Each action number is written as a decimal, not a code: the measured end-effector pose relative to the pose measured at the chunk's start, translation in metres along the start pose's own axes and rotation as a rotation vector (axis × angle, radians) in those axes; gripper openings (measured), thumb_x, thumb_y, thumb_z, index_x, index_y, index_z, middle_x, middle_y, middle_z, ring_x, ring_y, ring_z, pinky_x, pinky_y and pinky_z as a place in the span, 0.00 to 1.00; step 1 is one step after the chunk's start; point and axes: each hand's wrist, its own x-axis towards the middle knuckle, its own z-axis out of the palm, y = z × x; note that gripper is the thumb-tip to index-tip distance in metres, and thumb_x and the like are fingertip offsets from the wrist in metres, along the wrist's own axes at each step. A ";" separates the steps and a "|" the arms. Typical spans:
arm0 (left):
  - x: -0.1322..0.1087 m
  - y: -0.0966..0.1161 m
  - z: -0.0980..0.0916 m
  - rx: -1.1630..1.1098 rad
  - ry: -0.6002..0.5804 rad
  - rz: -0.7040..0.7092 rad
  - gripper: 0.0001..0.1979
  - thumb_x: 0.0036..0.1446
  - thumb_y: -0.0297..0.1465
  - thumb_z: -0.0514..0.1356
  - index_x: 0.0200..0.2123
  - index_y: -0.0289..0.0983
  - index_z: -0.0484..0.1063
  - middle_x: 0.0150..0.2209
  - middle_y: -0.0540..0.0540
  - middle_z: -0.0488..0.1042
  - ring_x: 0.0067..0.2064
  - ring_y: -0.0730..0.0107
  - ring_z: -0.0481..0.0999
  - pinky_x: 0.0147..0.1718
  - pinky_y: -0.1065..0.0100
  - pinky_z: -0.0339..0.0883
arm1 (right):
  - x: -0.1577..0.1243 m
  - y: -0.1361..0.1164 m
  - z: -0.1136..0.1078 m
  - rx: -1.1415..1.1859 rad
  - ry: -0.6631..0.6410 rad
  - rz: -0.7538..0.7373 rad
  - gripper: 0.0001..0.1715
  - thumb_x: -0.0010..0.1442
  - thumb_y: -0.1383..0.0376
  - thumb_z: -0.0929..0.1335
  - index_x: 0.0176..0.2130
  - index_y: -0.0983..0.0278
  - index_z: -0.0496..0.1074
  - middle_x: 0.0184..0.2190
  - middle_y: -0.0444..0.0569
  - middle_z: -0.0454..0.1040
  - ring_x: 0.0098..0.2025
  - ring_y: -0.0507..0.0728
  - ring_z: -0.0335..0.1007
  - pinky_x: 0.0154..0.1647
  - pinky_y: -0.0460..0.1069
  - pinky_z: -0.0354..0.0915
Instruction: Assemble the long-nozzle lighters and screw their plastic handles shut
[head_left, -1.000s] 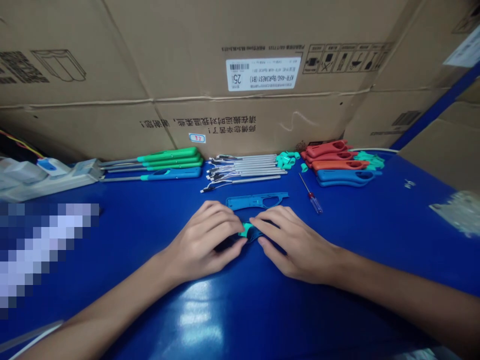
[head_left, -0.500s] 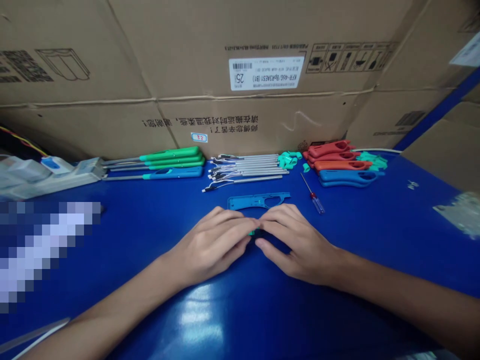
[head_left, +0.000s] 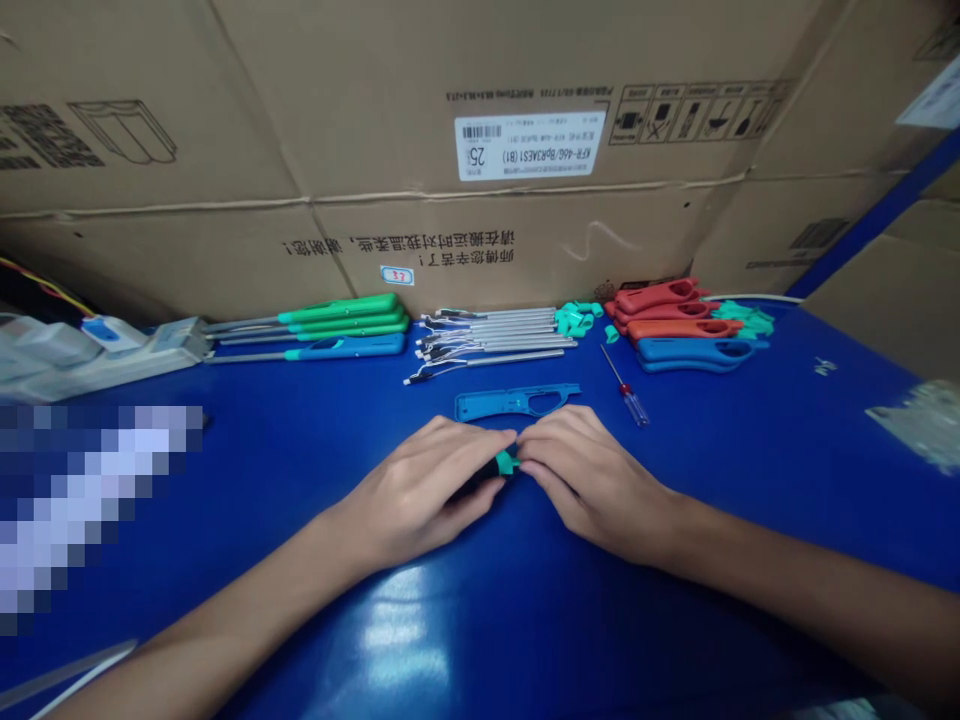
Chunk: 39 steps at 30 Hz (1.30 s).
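Note:
Over the near side of the blue half-shell, my left hand (head_left: 420,490) is closed, its fingers curled round something dark that is mostly hidden under them. A small green plastic piece (head_left: 506,463) sticks out between its fingertips. My right hand (head_left: 592,480) faces it, thumb and fingers pinched together at the tip of that green piece. Just beyond both hands lies an open blue lighter handle half-shell (head_left: 510,401), hollow side up, with a loop opening at its right end.
Finished-looking long lighters (head_left: 337,330) lie at the left beside a power strip (head_left: 112,360). Wired metal lighter tubes (head_left: 502,335), green pieces (head_left: 577,318), a screwdriver (head_left: 628,392) and red and blue handle shells (head_left: 682,330) line the back, before a cardboard box (head_left: 375,120).
The fingertips have parted slightly, so more of the green piece shows. My right thumb has closed up to its fingers at the piece's tip. The blue half-shell has not moved.

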 end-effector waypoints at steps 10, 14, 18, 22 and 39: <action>0.003 -0.006 -0.007 0.058 -0.252 -0.230 0.15 0.59 0.35 0.63 0.47 0.34 0.74 0.40 0.41 0.78 0.43 0.58 0.74 0.44 0.55 0.69 | -0.002 0.003 -0.004 0.045 -0.051 0.063 0.08 0.69 0.74 0.62 0.42 0.67 0.70 0.40 0.54 0.77 0.45 0.60 0.71 0.48 0.57 0.66; 0.005 -0.004 -0.011 0.028 -0.294 -0.230 0.13 0.57 0.35 0.64 0.44 0.36 0.75 0.40 0.42 0.77 0.43 0.59 0.74 0.45 0.57 0.67 | -0.002 0.003 -0.004 0.074 -0.047 0.054 0.08 0.69 0.73 0.62 0.42 0.65 0.70 0.40 0.53 0.77 0.44 0.59 0.71 0.48 0.56 0.66; 0.005 -0.002 -0.016 -0.032 -0.372 -0.270 0.12 0.55 0.35 0.66 0.42 0.37 0.75 0.39 0.44 0.76 0.43 0.59 0.73 0.47 0.56 0.65 | -0.004 0.003 -0.005 0.109 -0.032 0.031 0.07 0.69 0.72 0.62 0.42 0.65 0.70 0.39 0.52 0.76 0.43 0.58 0.70 0.48 0.56 0.65; 0.006 -0.003 -0.019 -0.073 -0.420 -0.286 0.14 0.53 0.34 0.67 0.43 0.37 0.75 0.39 0.45 0.76 0.43 0.60 0.74 0.49 0.56 0.64 | -0.004 0.002 -0.005 0.136 -0.063 -0.014 0.07 0.69 0.73 0.63 0.41 0.66 0.70 0.39 0.52 0.76 0.44 0.58 0.69 0.48 0.55 0.65; 0.003 -0.006 -0.018 -0.095 -0.359 -0.258 0.06 0.62 0.25 0.54 0.36 0.37 0.71 0.36 0.46 0.76 0.41 0.64 0.73 0.46 0.59 0.63 | -0.005 0.000 -0.003 0.142 -0.128 -0.029 0.07 0.69 0.72 0.64 0.40 0.68 0.72 0.41 0.54 0.75 0.45 0.58 0.68 0.48 0.55 0.65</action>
